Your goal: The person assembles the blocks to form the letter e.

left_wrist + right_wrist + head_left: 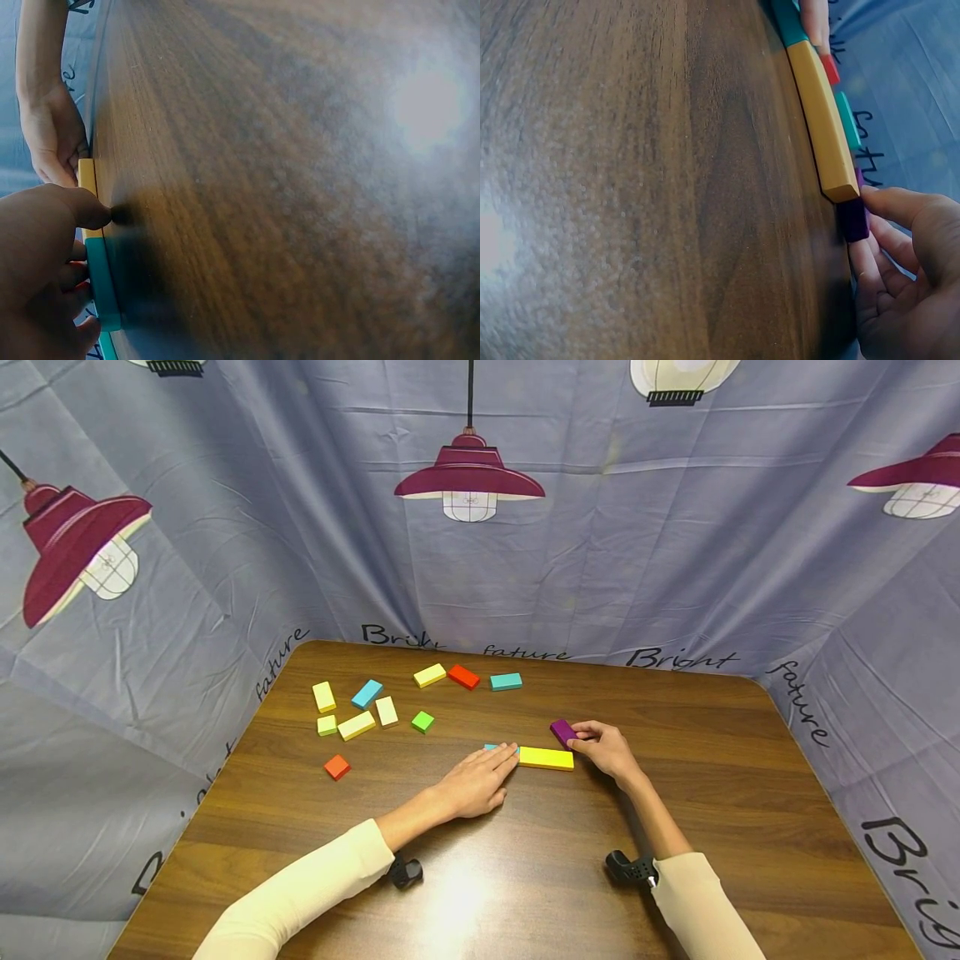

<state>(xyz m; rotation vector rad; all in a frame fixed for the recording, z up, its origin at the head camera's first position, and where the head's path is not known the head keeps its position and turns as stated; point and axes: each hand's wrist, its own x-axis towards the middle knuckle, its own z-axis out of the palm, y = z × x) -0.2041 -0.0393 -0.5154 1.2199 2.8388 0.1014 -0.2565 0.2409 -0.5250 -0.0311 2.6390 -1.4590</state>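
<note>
A long yellow block (547, 759) lies end to end with a blue block (491, 747) in the middle of the wooden table. My left hand (477, 781) rests over the blue block with its fingers stretched out, hiding most of it; in the left wrist view the block's side shows as teal (105, 289). Between thumb and fingers, my right hand (606, 750) pinches a purple block (562, 732) just behind the yellow block's right end. The right wrist view shows the purple block (853, 217) close beside that end.
Toward the back left lie several loose blocks, among them a green one (423, 722), a red one (464, 677), a blue one (367, 694) and a pale yellow one (357, 726). An orange-red block (337, 767) lies nearer. Grey-blue curtains (570, 568) stand round the table's back and sides.
</note>
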